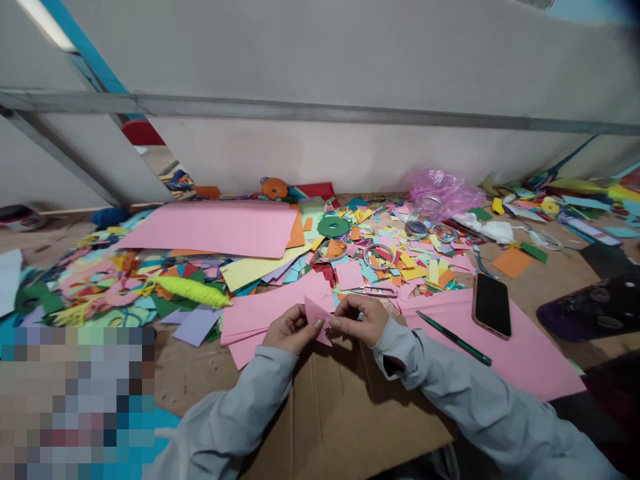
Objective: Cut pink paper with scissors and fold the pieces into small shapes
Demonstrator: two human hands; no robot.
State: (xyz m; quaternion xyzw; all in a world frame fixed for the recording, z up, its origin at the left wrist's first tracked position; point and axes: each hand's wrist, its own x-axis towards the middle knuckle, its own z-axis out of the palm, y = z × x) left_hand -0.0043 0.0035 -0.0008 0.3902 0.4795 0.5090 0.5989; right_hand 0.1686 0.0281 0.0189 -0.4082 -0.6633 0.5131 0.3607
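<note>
Between my two hands is a small folded piece of pink paper [316, 312], held above the near edge of the pink sheets. My left hand [294, 329] pinches its left side between thumb and fingers. On the right side, the thumb and fingertips of my right hand [363, 319] close on its edge. Below lies a sheet of brown cardboard [345, 413]. Pink sheets [273, 303] sit just behind and to the left of my hands. A pair of small scissors or snips [374, 291] lies just beyond my right hand.
A green pen [454, 338] and a phone [492, 305] lie on pink paper at right. Colourful paper scraps [420, 263] cover the back. A large pink stack [210, 227], neon yellow yarn [193, 291] and a tape roll [379, 256] are among them. A dark bottle [590, 308] lies far right.
</note>
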